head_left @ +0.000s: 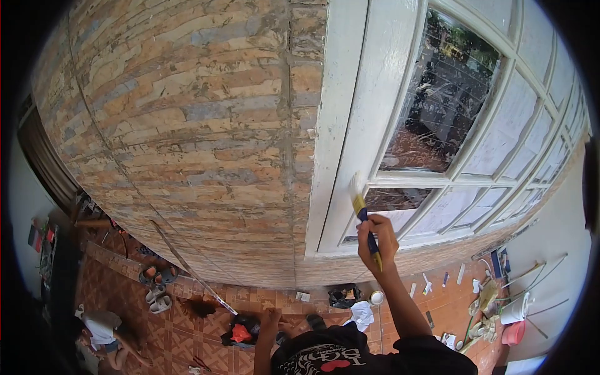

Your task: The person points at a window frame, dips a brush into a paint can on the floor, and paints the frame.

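Paintbrush (359,205) clamped in R hand (385,239), bristles at white window frame (385,50), beside lower panes.
Coat est. well along: frame mostly white, w/ scuffed edge by stone wall (206,112) apparently unfinished; L hand (270,318) below frame, grip unclear.

Wall (187,125): stone-pattern tile in tan, orange and gray, dark joint lines. Window (444,94): white frame, many panes; some panes reflect greenery, others look papered white. Floor (194,337): reddish-brown patterned tile. Plain pale wall (565,219) at right. Light: daylight. Curtain (47,156), brown, far left.
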The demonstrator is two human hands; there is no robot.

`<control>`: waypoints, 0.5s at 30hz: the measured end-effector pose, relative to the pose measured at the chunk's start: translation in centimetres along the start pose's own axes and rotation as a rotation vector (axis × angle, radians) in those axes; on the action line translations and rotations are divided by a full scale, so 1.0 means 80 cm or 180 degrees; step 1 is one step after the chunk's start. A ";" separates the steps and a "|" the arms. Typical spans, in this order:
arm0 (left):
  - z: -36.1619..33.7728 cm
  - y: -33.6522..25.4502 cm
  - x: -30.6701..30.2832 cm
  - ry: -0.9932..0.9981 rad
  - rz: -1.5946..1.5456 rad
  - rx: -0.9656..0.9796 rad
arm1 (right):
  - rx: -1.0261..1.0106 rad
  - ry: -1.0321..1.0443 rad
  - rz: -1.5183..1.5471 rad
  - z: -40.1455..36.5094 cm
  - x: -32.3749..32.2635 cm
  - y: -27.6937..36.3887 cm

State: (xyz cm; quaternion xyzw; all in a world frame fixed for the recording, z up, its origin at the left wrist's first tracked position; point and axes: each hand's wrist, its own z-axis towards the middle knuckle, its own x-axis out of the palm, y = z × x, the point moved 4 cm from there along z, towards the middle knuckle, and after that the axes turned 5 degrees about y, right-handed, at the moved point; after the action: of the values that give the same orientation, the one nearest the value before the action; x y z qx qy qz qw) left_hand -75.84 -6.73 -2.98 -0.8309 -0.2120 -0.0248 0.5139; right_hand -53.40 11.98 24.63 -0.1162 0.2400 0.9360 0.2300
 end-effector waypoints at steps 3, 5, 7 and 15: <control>-0.005 -0.003 -0.002 -0.0086 0.0008 -0.0042 | 0.0588 0.0673 0.0158 -0.052 0.008 -0.005; -0.003 -0.006 -0.008 -0.0118 -0.0027 -0.0038 | 0.0814 0.0884 0.0257 -0.063 0.016 -0.013; 0.003 -0.004 -0.014 -0.0069 0.0049 0.0160 | 0.0850 0.0865 0.0364 -0.051 0.020 -0.018; 0.015 -0.011 -0.011 0.0133 0.0067 0.0189 | -0.0853 -0.1324 0.0158 0.150 -0.063 0.094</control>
State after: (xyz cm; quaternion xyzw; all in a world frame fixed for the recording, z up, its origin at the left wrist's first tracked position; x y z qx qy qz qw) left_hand -77.16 -5.64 -3.05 -0.8167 -0.1930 -0.0304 0.5429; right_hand -53.96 10.29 39.51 0.0554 0.0639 0.9686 0.2339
